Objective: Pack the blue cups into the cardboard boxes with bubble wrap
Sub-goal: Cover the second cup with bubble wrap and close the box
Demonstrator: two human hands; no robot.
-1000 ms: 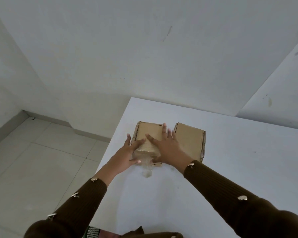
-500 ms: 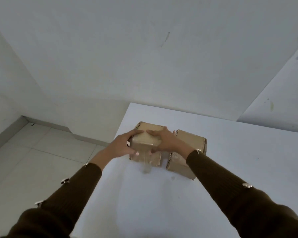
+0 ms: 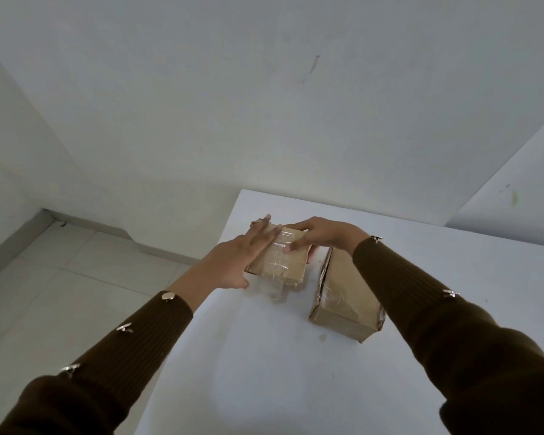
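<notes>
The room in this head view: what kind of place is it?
Likely a bare indoor room used for packing: plain white walls, a tiled floor, and a white table bearing two taped cardboard boxes, the left box and the right box.

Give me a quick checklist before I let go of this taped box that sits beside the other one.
1. Left box closed, clear tape across its top: ok.
2. Tape tail stuck down: not ok, a loose end hangs off the front onto the table.
3. Left hand steadying: ok, straight fingers press the box's left side.
4. Right hand holding: ok, fingers curl over the top onto the tape.
5. Right box closed and apart from the left one: ok, a gap shows between them.
6. Contents packed inside: cannot tell, both boxes are shut.
</notes>
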